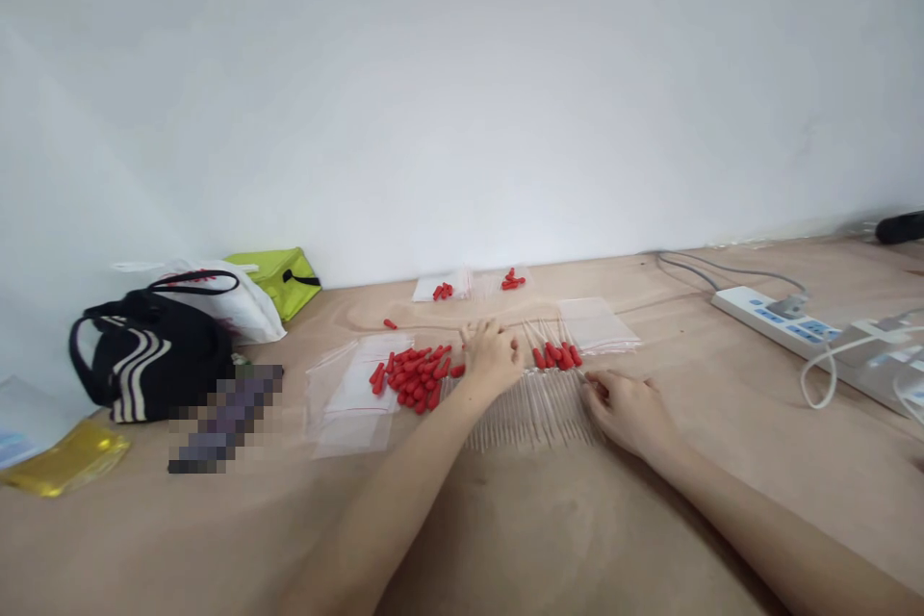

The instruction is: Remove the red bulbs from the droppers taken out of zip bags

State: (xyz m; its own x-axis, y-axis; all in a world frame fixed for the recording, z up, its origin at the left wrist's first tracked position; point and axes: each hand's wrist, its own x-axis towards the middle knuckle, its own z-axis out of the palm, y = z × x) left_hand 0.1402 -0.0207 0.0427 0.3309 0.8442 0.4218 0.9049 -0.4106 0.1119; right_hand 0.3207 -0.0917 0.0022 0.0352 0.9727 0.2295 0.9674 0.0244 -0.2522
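A row of thin clear tubes (530,414), like glass dropper tubes, lies side by side on the table. Several with red rubber bulbs (555,355) on their ends lie just beyond the row. My left hand (493,358) is over the far left end of the row, fingers bent and apart, with nothing visible in it. To its left, a heap of loose red bulbs (413,375) rests on clear plastic bags (353,433). My right hand (627,409) lies at the right end of the row, thumb and fingers pinched at a tube's end; what they hold is partly hidden.
Small bags with red bulbs (512,282) lie by the wall, and flat clear bags (596,325) behind my right hand. A power strip (765,316) with cables stands right. On the left are a black bag (163,356), a lime-green bag (278,279) and a yellow packet (68,457).
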